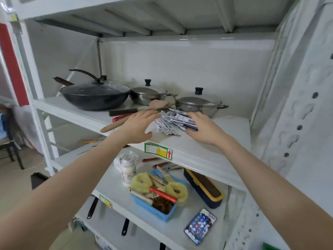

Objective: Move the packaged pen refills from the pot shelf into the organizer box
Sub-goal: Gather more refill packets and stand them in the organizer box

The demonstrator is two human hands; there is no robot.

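Observation:
A fanned pile of packaged pen refills (170,121), white wrappers with black print, lies on the white pot shelf (207,150) in front of the pots. My right hand (204,129) closes on the pile's right end, fingers on top and thumb at the near edge. My left hand (137,127) is flat and open, its fingertips at the pile's left edge. A long dark blue and yellow box (203,188) lies closed on the shelf below; I cannot tell whether it is the organizer box.
A black lidded wok (93,96) and two steel lidded pots (146,95) (196,103) stand behind the pile. A wooden spatula (111,127) and a knife (124,111) lie left of it. Below are a blue basket (153,210) of brushes, a white bottle (128,166) and a phone (200,226).

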